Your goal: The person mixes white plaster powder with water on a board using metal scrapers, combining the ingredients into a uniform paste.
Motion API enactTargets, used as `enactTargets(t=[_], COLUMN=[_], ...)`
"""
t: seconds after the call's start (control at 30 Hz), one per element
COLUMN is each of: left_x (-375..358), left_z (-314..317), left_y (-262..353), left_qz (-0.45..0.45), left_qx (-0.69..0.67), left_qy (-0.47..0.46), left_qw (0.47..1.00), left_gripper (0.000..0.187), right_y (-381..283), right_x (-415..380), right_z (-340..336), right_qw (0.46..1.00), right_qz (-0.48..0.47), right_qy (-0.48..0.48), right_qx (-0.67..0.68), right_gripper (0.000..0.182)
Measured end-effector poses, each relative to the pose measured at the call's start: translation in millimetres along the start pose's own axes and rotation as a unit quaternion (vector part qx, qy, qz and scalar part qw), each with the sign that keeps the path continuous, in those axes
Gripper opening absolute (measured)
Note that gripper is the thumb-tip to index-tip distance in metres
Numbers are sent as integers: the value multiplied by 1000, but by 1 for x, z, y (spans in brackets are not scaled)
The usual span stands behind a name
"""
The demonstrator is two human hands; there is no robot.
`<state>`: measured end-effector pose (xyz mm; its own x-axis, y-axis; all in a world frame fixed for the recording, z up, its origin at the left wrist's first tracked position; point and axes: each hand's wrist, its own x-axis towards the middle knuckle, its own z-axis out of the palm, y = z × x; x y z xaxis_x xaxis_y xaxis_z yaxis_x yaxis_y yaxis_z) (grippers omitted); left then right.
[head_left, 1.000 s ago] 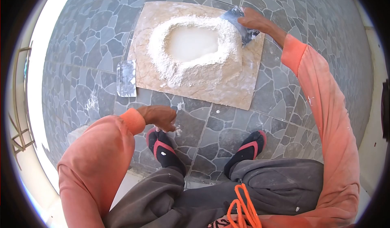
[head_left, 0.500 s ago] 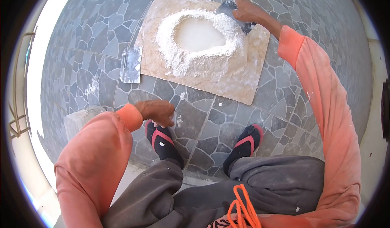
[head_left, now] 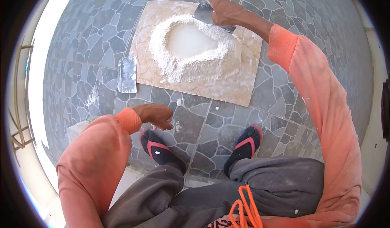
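My right hand (head_left: 228, 12) is closed on a flat, dark metal scraper (head_left: 204, 12). Its blade meets the far right side of a ring of white powder (head_left: 170, 63). Inside that ring lies a pool of whitish liquid (head_left: 189, 40). Powder and liquid rest on a beige, marble-patterned slab (head_left: 233, 92) on the floor. My left hand (head_left: 156, 115) hangs above the floor near my left foot, its fingers loosely curled under and nothing visible in them.
A second flat metal plate (head_left: 127, 74) lies against the slab's left edge. Grey stone-patterned tiles (head_left: 189, 118) with white specks surround it. My feet in black socks and red-strapped sandals (head_left: 158, 146) stand before the slab. A pale translucent object (head_left: 77, 129) sits partly behind my left sleeve.
My right hand and the scraper have moved left along the ring's far side. My left hand has shifted slightly, with its fingers curled further under. The whole view has tilted a little.
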<state>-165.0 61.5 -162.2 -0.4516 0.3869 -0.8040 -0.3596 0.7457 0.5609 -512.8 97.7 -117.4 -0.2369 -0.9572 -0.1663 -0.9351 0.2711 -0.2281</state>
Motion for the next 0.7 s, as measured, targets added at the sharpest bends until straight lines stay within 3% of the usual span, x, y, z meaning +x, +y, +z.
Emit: enactTargets(t=[0.07,0.17,0.3,0.4,0.5,0.53,0.7], left_x=[5,5,6,-3,-10,-11,-11], left_z=[-4,-13,-11,-8,0,3,19], left_y=[2,6,-1,-1,-7,-10,-23], left_qz=[3,-2,-2,-10,-19,-20,-12], left_qx=[-3,-4,17,4,-24,-31,-69], left_qy=[-5,-16,-15,-17,-28,-34,-28], left_qw=[1000,1000,1000,1000,999,999,997], left_gripper=[34,34,39,41,40,40,40], right_y=[7,32,147,182,165,168,171], right_x=[6,20,47,38,21,18,33], right_z=[2,3,46,42,19,24,50], right_qw=[998,997,984,991,964,962,959], right_qz=[-14,61,-35,73,199,185,189], right_qy=[53,55,177,103,-32,-22,-49], right_qx=[11,-4,-17,49,177,202,203], right_gripper=[42,58,60,55,44,35,32])
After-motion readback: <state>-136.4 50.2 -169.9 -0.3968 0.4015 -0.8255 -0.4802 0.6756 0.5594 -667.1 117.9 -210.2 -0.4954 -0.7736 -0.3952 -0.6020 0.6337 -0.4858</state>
